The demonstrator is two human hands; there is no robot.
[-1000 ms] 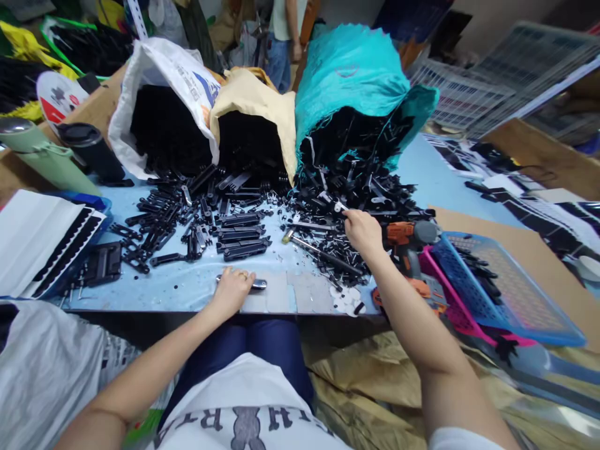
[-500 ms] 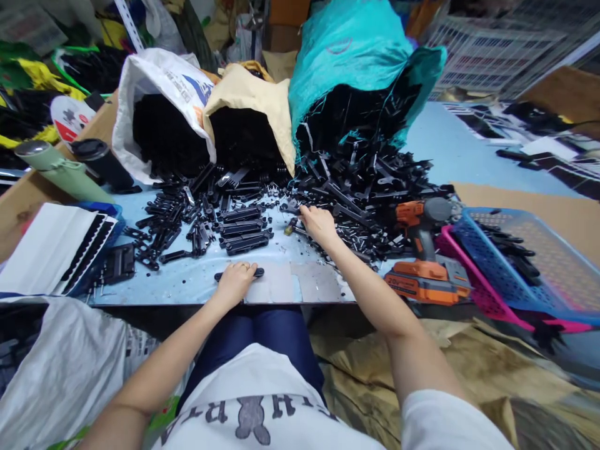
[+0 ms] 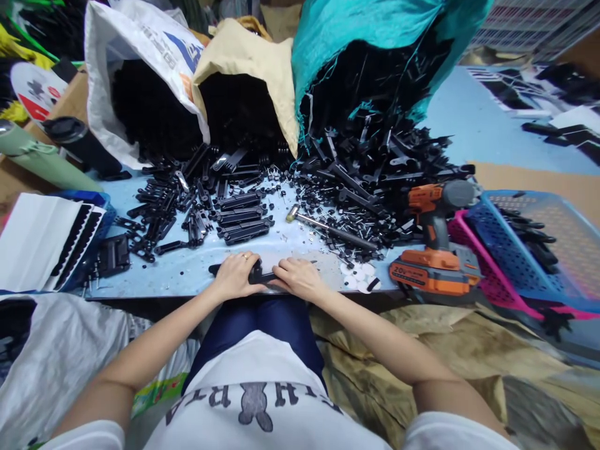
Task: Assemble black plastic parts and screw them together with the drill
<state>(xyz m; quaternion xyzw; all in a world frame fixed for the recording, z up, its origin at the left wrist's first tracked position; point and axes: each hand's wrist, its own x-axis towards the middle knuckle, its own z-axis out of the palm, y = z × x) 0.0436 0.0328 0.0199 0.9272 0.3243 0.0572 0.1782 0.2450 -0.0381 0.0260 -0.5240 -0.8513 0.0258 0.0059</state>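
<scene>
At the table's front edge both hands are close together over dark pieces. My left hand (image 3: 237, 275) is closed on a long black plastic part (image 3: 214, 269), one end of which sticks out to its left. Just to the right, my right hand (image 3: 300, 278) has its fingers closed on a black strip-like piece (image 3: 268, 277) in the gap between the hands. Whether this is the same part or a second one, I cannot tell. Beyond the hands lies a stack of black plastic parts (image 3: 246, 215). A small hammer (image 3: 332, 232) rests to the right of it.
A white sack (image 3: 100, 94), a beige sack (image 3: 248, 59) and a teal sack (image 3: 365, 25) spill black parts onto the table. An orange cordless drill (image 3: 434, 244) and a blue basket (image 3: 562, 250) stand right. Small screws (image 3: 351, 219) lie loose around the hammer.
My right hand has come back from the loose parts by the hammer to beside my left hand. The hammer now shows fully. White round pieces show at the front edge. The view has tilted down.
</scene>
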